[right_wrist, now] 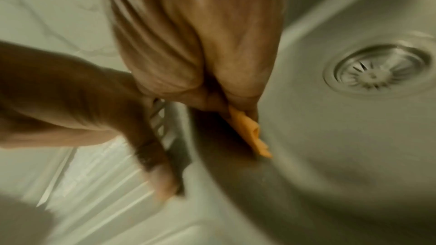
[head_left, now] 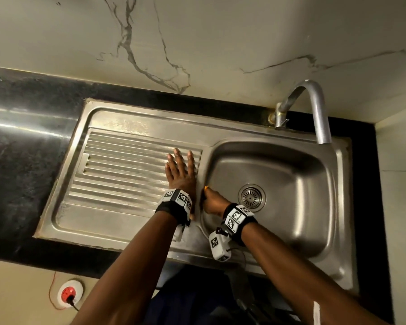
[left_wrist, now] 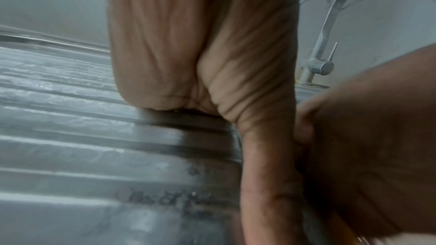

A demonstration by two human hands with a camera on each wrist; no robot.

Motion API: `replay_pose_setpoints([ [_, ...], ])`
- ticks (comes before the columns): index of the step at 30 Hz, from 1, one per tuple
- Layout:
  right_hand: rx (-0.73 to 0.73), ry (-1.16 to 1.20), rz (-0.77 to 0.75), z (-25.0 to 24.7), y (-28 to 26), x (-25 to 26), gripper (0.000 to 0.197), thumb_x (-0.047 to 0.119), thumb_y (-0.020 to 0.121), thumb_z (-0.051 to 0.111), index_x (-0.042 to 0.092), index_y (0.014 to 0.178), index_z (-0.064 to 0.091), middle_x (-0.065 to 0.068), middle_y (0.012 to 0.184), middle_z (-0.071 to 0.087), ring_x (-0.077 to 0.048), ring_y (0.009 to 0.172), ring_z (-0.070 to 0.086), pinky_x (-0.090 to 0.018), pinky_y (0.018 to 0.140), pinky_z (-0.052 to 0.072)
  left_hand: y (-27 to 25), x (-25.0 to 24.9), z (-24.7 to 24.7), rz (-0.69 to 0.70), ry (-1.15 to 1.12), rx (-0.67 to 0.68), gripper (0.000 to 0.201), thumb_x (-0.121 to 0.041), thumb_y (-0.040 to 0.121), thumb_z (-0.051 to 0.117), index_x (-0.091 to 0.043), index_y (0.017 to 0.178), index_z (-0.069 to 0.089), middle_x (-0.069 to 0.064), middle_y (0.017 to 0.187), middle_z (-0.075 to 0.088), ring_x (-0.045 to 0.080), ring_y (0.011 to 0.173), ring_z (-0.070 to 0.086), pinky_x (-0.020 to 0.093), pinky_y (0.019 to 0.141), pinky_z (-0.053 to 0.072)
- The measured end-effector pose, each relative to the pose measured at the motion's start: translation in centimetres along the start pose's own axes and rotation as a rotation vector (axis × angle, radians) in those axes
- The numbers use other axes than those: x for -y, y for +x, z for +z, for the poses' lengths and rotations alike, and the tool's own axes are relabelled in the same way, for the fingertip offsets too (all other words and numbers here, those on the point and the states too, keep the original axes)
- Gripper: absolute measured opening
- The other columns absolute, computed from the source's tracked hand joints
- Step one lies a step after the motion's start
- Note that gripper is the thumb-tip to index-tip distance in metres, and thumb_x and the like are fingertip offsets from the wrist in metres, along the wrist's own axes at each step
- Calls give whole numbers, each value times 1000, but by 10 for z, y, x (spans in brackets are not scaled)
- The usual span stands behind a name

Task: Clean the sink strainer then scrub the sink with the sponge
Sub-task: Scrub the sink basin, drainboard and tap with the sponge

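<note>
The steel sink [head_left: 298, 184] has a round strainer [head_left: 251, 197] seated in its drain, also seen in the right wrist view [right_wrist: 377, 71]. My right hand [head_left: 212, 200] grips an orange sponge [right_wrist: 250, 131] and presses it against the basin's left wall; only an orange tip [head_left: 206, 187] shows in the head view. My left hand [head_left: 179, 171] lies flat with straight fingers on the ribbed drainboard [head_left: 117, 170], right beside the basin edge. In the left wrist view the palm [left_wrist: 200, 44] rests on the ribs [left_wrist: 70, 137].
A curved steel tap [head_left: 314, 109] arches over the basin's back right corner. Black stone counter [head_left: 21, 148] surrounds the sink, with a marble wall [head_left: 197, 38] behind. A red and white socket [head_left: 69, 293] with a plug sits below the counter front.
</note>
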State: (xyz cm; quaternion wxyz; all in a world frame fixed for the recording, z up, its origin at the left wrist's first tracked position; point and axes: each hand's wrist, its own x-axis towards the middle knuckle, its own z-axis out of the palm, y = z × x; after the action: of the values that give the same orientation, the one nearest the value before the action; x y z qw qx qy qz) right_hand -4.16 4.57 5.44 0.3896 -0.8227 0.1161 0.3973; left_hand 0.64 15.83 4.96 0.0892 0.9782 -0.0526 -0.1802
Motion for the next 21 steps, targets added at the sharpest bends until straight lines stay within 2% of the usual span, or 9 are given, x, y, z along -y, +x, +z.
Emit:
replay_pose_setpoints([
  [4,169,-221,-17,15,-27,-13,31,3,93,49,1,124,47,-25,131,57,-37,120,56,-29,79,40,-1,1,-1,19,3,22,70,-27,105,30,-20,156,-18,26,160,-22,49,148,-17,60,121,0],
  [8,334,-439,-84,25,-43,-31,31,8,93,49,-1,123,51,-26,131,55,-37,116,55,-34,89,44,-5,-1,-7,6,5,67,113,-31,91,68,-17,149,-28,30,159,-20,52,147,-14,61,118,-6],
  [10,375,-450,-129,13,-42,-38,11,10,95,48,5,91,57,-25,107,61,-29,90,57,-32,75,40,-7,-2,-14,3,22,122,138,-33,75,84,-17,146,-33,31,157,-25,53,146,-17,64,119,-5],
  [12,431,-368,-155,-9,-27,-48,14,13,91,52,5,79,54,-12,77,57,-17,67,52,-28,63,39,-9,1,-20,13,71,193,172,-40,40,97,-15,148,-35,34,153,-31,55,143,-23,65,114,-15],
  [14,455,-118,-159,-36,-7,-58,9,1,77,54,3,68,53,5,54,51,2,45,47,-15,50,38,-6,-2,-24,21,85,244,174,-35,39,98,-14,148,-35,34,151,-36,55,140,-27,66,112,-17],
  [16,256,149,-98,-54,22,-68,17,7,81,50,9,64,52,8,43,52,3,39,50,-13,49,45,-5,-3,-22,1,71,231,167,-28,47,97,-15,148,-36,33,151,-38,54,140,-29,67,114,-14],
  [18,-116,350,74,-67,56,-67,24,20,88,45,17,66,54,3,55,57,-3,44,55,-34,64,56,-5,-5,-21,-11,87,211,162,-26,52,95,-16,149,-35,32,152,-36,54,141,-28,67,117,-10],
  [19,-276,445,116,-70,72,-64,30,25,90,45,13,66,57,-4,58,55,-14,49,57,-42,63,56,-5,-4,-22,-13,87,209,162,-29,53,95,-16,149,-34,32,151,-37,54,141,-27,68,117,-9],
  [21,-415,558,123,-72,115,-63,43,37,96,40,11,66,56,-9,56,50,-22,50,51,-35,49,45,-5,-4,-23,9,103,259,181,-36,30,99,-14,147,-37,32,149,-41,55,137,-33,67,113,-15],
])
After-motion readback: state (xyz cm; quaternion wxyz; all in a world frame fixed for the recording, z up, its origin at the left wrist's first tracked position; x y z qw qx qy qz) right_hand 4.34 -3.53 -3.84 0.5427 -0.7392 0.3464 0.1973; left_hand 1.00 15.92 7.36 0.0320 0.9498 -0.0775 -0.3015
